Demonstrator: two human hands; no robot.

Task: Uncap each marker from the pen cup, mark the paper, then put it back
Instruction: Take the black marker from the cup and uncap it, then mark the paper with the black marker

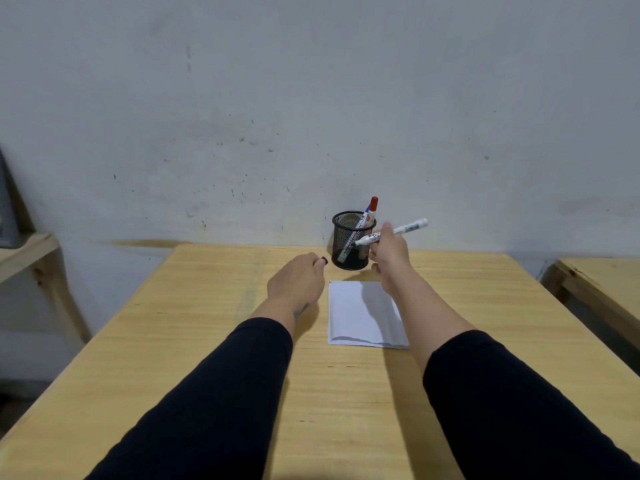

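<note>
nearest me the paper [363,313] lies flat on the worktop [194,341]. my left hand [298,280] is curled around a dark cap; my right hand [389,252] grips an uncapped marker [393,232], just before the pen cup [348,242] holding a red-capped marker [370,209].

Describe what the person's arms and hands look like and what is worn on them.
Both arms wear black long sleeves, the left sleeve and the right sleeve, pushed up so the forearms are bare. The left hand and the right hand are bare, with no gloves, and no rings or watch are visible. One left fingernail looks dark.
</note>
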